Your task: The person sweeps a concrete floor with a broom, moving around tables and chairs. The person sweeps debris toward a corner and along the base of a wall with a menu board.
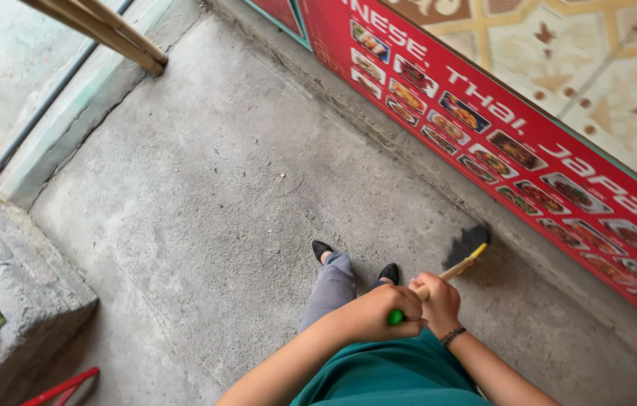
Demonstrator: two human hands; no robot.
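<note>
1. Both hands are clenched on the broom handle (450,272): the left hand (378,312) is wrapped around the green top end, and the right hand (438,301) is closed on the wooden shaft just below it, with a dark bracelet (452,336) seen at that wrist.
2. The dark broom head (467,242) is set on the concrete floor (205,195), close to its right edge, where a low concrete kerb runs below the red menu banner (529,158).
3. The two hands are held almost touching at the top of the handle, so little leverage is likely; the bristles could skate over the rough floor and grit be left behind.
4. The head is worked very near the banner; a wide stroke could brush or scuff its lower edge.
5. The black shoes (356,259) are placed just beside the broom's path, so dust could be flicked onto them or the head knocked against a foot.
6. Fine debris may be lodged in the seam at the foot of the kerb, where flat strokes would probably miss it.
7. A red object (63,387) lies by the stone block (25,286) at the floor's near-left corner, and wooden poles (108,30) lean at the far-left corner; both are well apart from the broom.
</note>
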